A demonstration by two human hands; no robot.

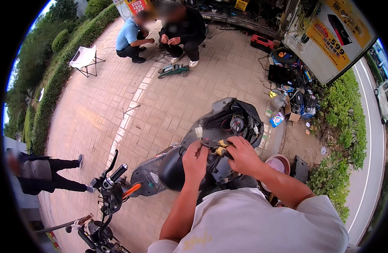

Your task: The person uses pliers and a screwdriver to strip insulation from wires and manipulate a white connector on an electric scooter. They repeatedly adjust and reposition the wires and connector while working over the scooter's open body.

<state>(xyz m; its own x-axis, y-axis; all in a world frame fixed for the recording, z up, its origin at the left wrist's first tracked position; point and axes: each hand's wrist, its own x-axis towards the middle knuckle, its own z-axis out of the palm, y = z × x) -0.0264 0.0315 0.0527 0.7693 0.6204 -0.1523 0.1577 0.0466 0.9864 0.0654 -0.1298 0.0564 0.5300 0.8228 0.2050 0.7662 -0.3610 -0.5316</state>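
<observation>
My left hand [194,160] pinches thin wires just below a white plastic connector [199,132] above the black scooter seat [173,168]. My right hand [241,154] grips yellow-and-black pliers [223,147], whose jaws are at the wires beside my left fingertips. Whether the jaws touch the wire is too small to tell. Behind my hands lies the scooter's opened rear body [215,111], with a round motor-like part [237,124] and more wiring in it. The handlebar [118,173] stands to the left of the seat.
Two people [130,40] [181,29] squat by a green floor jack [173,70]. Another person [50,173] stands at left. A folding chair [83,56], piled parts and boxes [295,92], a pink basin [276,164], a leaning signboard [320,59] and shrubs [346,122] surround the scooter.
</observation>
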